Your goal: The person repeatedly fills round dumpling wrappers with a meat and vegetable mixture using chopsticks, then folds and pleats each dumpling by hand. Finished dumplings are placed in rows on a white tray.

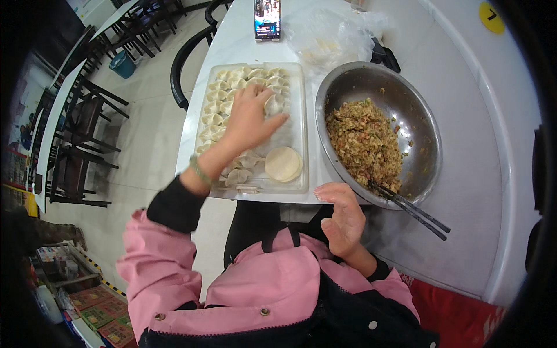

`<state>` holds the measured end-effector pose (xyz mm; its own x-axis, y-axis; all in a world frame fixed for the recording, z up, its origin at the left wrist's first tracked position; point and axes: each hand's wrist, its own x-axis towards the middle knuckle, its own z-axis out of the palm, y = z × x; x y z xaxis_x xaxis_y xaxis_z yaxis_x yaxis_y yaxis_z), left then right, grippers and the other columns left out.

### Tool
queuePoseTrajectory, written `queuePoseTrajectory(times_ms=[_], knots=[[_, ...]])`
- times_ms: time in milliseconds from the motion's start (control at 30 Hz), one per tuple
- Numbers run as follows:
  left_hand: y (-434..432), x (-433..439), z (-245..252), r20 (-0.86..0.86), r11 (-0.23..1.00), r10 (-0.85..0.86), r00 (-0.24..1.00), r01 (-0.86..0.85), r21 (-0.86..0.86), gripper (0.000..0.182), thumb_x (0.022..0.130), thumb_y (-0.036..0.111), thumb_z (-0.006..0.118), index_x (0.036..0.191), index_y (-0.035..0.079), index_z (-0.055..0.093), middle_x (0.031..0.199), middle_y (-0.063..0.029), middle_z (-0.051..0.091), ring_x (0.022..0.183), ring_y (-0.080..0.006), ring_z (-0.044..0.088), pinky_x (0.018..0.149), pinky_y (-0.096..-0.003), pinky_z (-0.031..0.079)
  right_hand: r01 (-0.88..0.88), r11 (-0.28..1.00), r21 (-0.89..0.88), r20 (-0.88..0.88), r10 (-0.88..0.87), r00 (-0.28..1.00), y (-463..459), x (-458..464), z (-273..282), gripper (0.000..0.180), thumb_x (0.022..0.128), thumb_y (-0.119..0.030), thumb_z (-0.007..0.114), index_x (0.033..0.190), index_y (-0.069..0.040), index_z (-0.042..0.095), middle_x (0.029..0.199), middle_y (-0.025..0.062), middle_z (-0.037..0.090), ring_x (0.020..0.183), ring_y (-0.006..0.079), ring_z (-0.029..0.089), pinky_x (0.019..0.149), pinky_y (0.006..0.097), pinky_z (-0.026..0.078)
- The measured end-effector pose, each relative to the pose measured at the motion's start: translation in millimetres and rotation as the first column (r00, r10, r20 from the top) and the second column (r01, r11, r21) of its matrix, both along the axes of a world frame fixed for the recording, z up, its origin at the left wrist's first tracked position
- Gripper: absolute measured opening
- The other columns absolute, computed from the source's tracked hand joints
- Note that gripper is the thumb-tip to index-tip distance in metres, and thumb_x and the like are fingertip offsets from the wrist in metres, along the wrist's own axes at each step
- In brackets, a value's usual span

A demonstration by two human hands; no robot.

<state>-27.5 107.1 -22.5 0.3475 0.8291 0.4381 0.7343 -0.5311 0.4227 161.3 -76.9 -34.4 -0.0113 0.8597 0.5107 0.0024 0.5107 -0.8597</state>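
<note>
My left hand [250, 115] reaches over a plastic tray [298, 130] with rows of folded dumplings [213, 107]; its fingers are spread at a dumpling [274, 105], and whether they touch it cannot be told. Round dumpling wrappers [283, 164] lie stacked in the tray's near right corner, beside a few more dumplings. My right hand [343, 217], empty and half curled, is raised off the table's near edge. To its upper right stands a steel bowl [424, 130] of minced filling [365, 143], with dark chopsticks [413, 211] leaning on its rim.
A lit phone [267, 19] stands upright behind the tray. Crumpled clear plastic bags [330, 39] lie behind the bowl, near a black object [385, 56]. A black chair [176, 74] is by the table's left side. Further tables, chairs and a blue bin [122, 64] stand beyond.
</note>
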Motion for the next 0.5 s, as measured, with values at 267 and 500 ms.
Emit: queuePoseTrajectory(times_ms=[267, 500], knots=[[75.5, -1.3, -14.1, -0.360, 0.973, -0.229, 0.905, 0.200, -0.116, 0.040, 0.065, 0.029, 0.079, 0.103, 0.021, 0.068, 0.124, -0.0075, 0.051, 0.113, -0.0332, 0.044, 0.097, -0.0449, 0.038, 0.035, 0.999, 0.024, 0.145, -0.038, 0.989, -8.5, 19.6, 1.3, 0.027, 0.076, -0.008, 0.064, 0.100, 0.004, 0.060, 0.101, 0.0195, 0.059, 0.089, 0.0289, 0.059, 0.080, 0.0341, 0.047], [77.8, -17.6, -19.9, -0.186, 0.973, -0.229, 0.955, 0.231, -0.012, 0.014, 0.072, 0.023, 0.074, 0.086, 0.021, 0.072, 0.110, 0.0013, 0.059, 0.108, -0.0237, 0.049, 0.091, -0.0429, 0.037, 0.067, 0.996, -0.053, 0.113, -0.061, 0.992, -19.2, 30.0, -8.8, 0.025, 0.077, -0.009, 0.065, 0.097, 0.004, 0.061, 0.096, 0.0201, 0.061, 0.086, 0.0296, 0.061, 0.079, 0.0349, 0.048]])
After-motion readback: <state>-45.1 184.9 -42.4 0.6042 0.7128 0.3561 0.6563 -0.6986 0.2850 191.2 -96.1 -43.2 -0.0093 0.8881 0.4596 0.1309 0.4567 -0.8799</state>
